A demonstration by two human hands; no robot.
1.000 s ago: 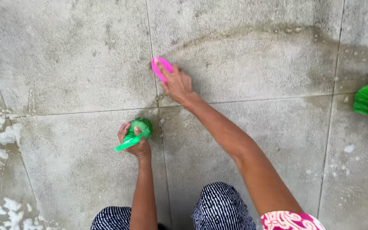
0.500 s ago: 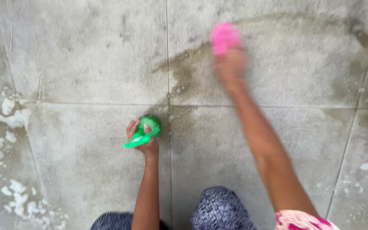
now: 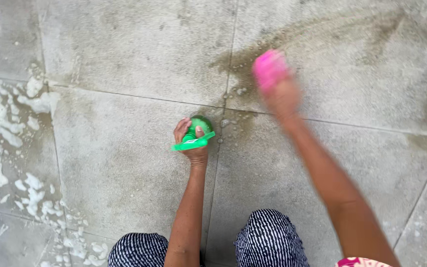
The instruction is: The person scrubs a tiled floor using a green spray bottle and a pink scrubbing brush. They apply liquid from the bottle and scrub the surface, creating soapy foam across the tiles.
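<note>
The right hand [image 3: 283, 96] is gripping a pink brush [image 3: 269, 69], likely light, stiff and soap-slick, best held over its back; the left hand [image 3: 192, 143] is clasping a green brush [image 3: 193, 136].

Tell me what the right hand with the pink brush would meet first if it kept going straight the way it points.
The right hand points up the frame. Beyond the pink brush lies only the wet brown streak on the paving slabs; the way looks free to the frame edge.
</note>
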